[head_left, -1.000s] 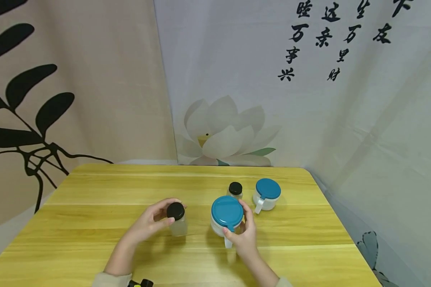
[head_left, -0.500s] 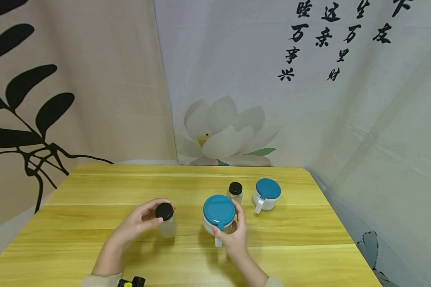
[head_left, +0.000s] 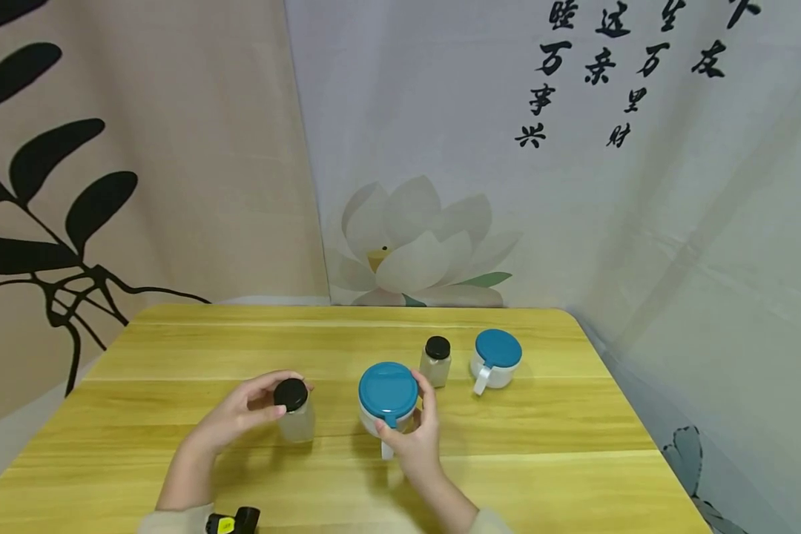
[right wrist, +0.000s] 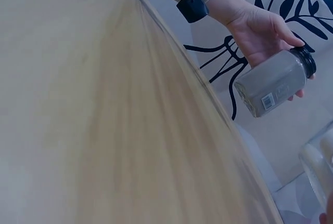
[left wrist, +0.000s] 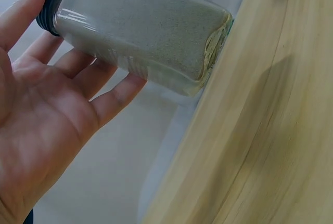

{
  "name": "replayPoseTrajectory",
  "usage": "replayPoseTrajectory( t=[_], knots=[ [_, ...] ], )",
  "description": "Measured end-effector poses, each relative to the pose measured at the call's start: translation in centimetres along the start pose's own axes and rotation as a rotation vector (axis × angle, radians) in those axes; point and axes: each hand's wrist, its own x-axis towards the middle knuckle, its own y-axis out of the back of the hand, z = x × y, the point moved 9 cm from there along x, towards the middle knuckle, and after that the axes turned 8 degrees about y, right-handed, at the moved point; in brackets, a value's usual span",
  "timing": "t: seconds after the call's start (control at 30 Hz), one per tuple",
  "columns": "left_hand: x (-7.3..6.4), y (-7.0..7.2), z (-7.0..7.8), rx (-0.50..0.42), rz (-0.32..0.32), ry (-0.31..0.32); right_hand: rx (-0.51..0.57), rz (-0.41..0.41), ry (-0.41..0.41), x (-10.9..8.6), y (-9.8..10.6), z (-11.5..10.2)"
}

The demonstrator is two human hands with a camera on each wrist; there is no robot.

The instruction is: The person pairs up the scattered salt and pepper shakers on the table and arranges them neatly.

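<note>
My left hand (head_left: 236, 415) grips a glass jar (head_left: 298, 425) by its black screw lid, thumb on the near side. In the left wrist view the jar (left wrist: 140, 29) is filled with a greyish powder, and the fingers lie under its side. A barcode label shows on the jar (right wrist: 276, 83) in the right wrist view. My right hand (head_left: 419, 437) holds a white seasoning pot (head_left: 389, 391) with a blue lid, fingers round its right side and thumb by the lid tab. Its handle points toward me. Both containers are held over the table.
Behind the right hand, a second black-lidded jar (head_left: 435, 363) stands on the wooden table (head_left: 173, 348). Right of it is another blue-lidded pot (head_left: 498, 356) with a white handle. A printed cloth (head_left: 440, 111) hangs beyond the table's far edge.
Both hands have moved left together, carrying the glass jar and the blue-lidded pot. The jar standing behind shows fully now. The two standing containers have stayed in place.
</note>
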Motion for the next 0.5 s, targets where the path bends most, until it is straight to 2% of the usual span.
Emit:
replayPoseTrajectory(
  t=[0.2, 0.5],
  knots=[
    [-0.3, 0.3, 0.1, -0.026, -0.036, -0.027, 0.002, 0.017, -0.022, -0.4, -1.3, 0.2],
    [-0.8, 0.7, -0.1, -0.016, -0.046, -0.036, -0.022, 0.02, 0.013, -1.0, -2.9, 0.1]
  ],
)
